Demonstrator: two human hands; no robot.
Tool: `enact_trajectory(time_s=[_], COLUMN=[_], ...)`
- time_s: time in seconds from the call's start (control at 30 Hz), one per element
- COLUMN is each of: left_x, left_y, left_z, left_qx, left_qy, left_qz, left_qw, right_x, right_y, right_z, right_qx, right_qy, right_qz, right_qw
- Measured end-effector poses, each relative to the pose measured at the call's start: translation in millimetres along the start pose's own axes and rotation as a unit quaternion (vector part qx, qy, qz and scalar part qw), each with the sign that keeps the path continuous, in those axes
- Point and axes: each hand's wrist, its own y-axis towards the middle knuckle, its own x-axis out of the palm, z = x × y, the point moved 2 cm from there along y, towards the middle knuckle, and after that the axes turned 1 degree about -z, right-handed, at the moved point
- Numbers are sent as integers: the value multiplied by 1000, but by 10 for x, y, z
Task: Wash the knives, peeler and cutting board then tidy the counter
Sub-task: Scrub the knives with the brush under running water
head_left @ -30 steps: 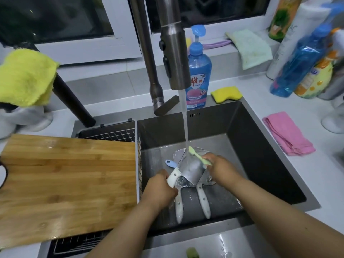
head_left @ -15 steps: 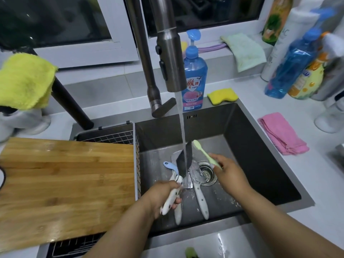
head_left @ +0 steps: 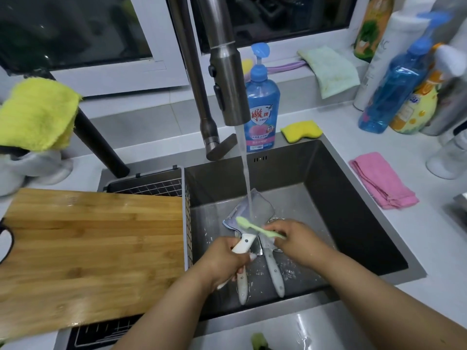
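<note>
My left hand (head_left: 227, 261) grips the white handle of a broad cleaver (head_left: 255, 210), whose flat blade lies under the running water (head_left: 246, 173) in the dark sink (head_left: 353, 198). My right hand (head_left: 298, 241) pinches a light green brush (head_left: 255, 227) laid across the blade near the handle. Two more white-handled knives (head_left: 274, 271) lie on the sink floor below my hands. The wooden cutting board (head_left: 88, 248) rests on a wire rack (head_left: 151, 188) at the left of the sink. No peeler can be made out.
The steel faucet (head_left: 227, 79) hangs over the sink. A blue soap bottle (head_left: 261, 104) and yellow sponge (head_left: 302, 130) stand behind it. A pink cloth (head_left: 381, 183) lies on the right counter, several bottles (head_left: 396, 84) at the back right, a yellow cloth (head_left: 38, 114) at left.
My left hand turned the cleaver from edge-up back to flat under the water. My right hand brought the green brush down onto the blade.
</note>
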Motion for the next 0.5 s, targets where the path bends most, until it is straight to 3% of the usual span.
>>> enact_trajectory(time_s=[0.07, 0.2, 0.37, 0.5], left_x=[-15, -44, -88, -59], left_y=[-1, -20, -11, -42], left_z=[-15, 1, 7, 40], left_qx=[9, 24, 28, 33], left_qy=[20, 50, 71, 63], left_qz=[0, 8, 15, 5], left_qw=[1000, 998, 997, 997], right_x=[7, -176, -48, -248], right_y=[31, 168, 17, 180], right_z=[-95, 53, -122, -25], right_qx=[-26, 39, -69, 24], right_qy=[-9, -43, -30, -42], right_qz=[-3, 68, -9, 83], right_qw=[1000, 996, 997, 995])
